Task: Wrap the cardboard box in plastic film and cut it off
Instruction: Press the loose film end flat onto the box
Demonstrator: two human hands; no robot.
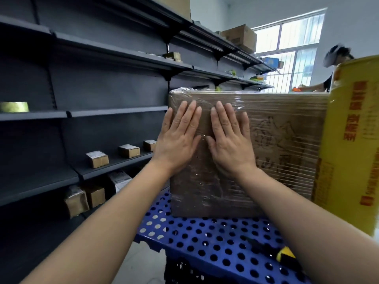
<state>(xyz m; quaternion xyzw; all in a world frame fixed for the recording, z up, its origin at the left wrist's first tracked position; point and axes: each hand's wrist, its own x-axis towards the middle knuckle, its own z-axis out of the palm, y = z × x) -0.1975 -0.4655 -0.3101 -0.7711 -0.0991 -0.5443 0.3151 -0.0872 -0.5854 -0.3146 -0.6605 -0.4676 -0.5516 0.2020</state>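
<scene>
Box: the cardboard box (276,152) stands on the blue perforated platform (205,242), toward its far edge, its left end near the platform's left edge
Film: plastic film (205,191) covers the face turned to you and runs round the left corner, wrinkled in places
Left hand: your left hand (178,138) lies flat on the film at the box's left corner, fingers straight, gripping nothing
Right hand: your right hand (229,140) lies flat just beside it, fingers straight, gripping nothing
Roll: the yellow film roll (352,140) stands upright at the platform's right edge, by the box's right end
Cutter: a black and yellow tool (287,256), likely a cutter, lies untouched near the platform's near right corner
Progress: the visible sides look wrapped and you appear to be smoothing the film down; whether the film is joined to the roll cannot be told, so the cut may remain
</scene>
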